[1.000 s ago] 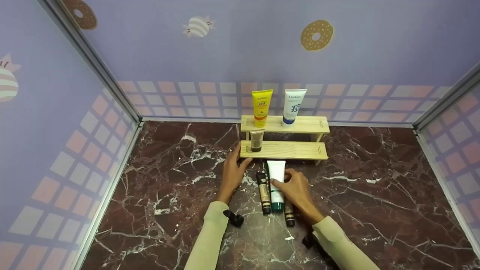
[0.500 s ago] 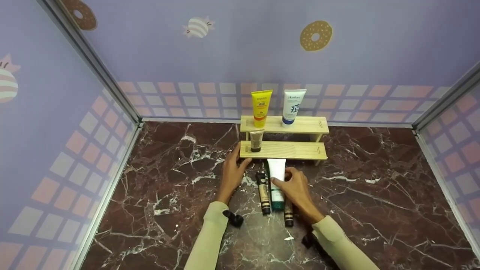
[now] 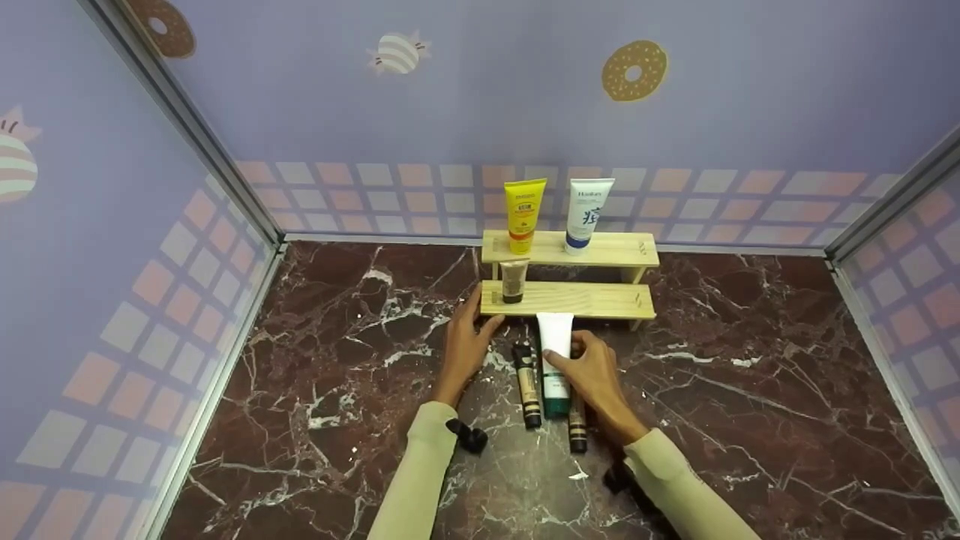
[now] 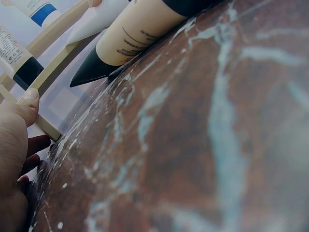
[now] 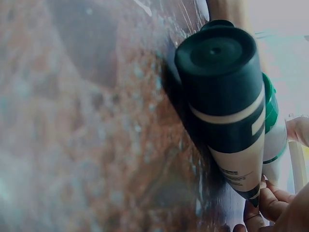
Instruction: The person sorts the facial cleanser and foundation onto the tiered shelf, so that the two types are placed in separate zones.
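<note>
A: Head view first. What's the right hand (image 3: 596, 375) doing?
B: Pinching the green-capped tube (image 3: 556, 381) near its middle, thumb on top. Its flat end points at the stand (image 3: 589, 300); whether its cap touches the counter (image 3: 360, 375), I can't tell.
A: And the left hand (image 3: 463, 352)?
B: Gripping the stand's near left corner, thumb at the front edge, fingers along the end.
A: What's around them?
B: The left black tube (image 3: 528, 388) and right black tube (image 3: 577, 435) lie on the counter, either side of the green-capped tube. The small tube (image 3: 514, 281) stands on the stand's lower level, at the left; on the upper level stand the yellow tube (image 3: 524, 216) and, right of it, the blue-capped tube (image 3: 589, 214).
A: Left wrist view?
B: The thumb rests on the stand's edge. The left black tube is close, with the green-capped tube's white flat end behind it.
A: Right wrist view?
B: The right black tube is nearest, cap foremost, the green cap just behind. The right hand's fingers show at lower right, partly cut off.
</note>
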The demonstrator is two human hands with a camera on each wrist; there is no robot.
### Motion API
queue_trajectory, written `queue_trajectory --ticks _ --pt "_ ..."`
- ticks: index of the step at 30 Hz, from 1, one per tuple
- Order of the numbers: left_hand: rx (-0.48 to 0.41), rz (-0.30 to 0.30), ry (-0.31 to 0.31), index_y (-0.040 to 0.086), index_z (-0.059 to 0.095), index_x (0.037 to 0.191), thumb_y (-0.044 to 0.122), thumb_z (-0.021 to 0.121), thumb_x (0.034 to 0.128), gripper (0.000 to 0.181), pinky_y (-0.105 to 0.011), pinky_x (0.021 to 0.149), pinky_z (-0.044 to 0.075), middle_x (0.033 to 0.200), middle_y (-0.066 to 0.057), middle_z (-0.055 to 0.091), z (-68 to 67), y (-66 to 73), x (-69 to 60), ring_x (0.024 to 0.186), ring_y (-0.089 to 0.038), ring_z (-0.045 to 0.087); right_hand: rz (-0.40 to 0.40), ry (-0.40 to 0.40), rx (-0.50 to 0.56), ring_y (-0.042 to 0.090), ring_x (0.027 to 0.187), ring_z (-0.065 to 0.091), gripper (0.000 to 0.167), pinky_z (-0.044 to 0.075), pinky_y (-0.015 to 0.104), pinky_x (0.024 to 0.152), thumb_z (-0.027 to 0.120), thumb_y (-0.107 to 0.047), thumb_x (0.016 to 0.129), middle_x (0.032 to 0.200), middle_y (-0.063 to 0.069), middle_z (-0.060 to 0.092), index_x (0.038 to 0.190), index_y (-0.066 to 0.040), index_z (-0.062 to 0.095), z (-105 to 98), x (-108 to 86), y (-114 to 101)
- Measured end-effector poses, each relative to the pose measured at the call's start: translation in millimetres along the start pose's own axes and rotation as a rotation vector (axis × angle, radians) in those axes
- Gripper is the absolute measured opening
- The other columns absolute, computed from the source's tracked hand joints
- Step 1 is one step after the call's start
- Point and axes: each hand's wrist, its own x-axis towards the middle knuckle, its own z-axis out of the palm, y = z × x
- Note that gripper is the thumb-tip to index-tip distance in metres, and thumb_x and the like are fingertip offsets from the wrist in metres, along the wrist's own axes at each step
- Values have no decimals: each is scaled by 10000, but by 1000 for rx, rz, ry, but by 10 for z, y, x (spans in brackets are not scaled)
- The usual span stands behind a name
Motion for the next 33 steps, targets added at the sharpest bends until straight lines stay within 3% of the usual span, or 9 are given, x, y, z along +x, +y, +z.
queue_trajectory --ticks 22,29,33 --pt "19 24 19 34 412 1697 300 765 1058 777 -592 1199 442 1570 -252 579 20 4 22 1445 -434 559 37 -50 62 217 832 692 433 548 338 762 947 -285 871 956 110 785 1137 6 769 -55 55 25" --pt "3 -7 4 66 388 1716 331 748 1070 786 -599 1230 408 1637 -241 517 21 -15 12 1506 -435 500 99 -56 139 193 777 723 478 579 277 612 947 -251 878 1038 175 803 1200 41 749 -29 40 -4" --pt "15 3 12 48 399 1707 315 753 1067 779 -588 1230 408 1621 -250 532 21 -35 16 1491 -436 515 100 -48 132 194 781 722 427 566 264 626 940 -236 877 1007 172 806 1147 40 760 -33 40 -19"
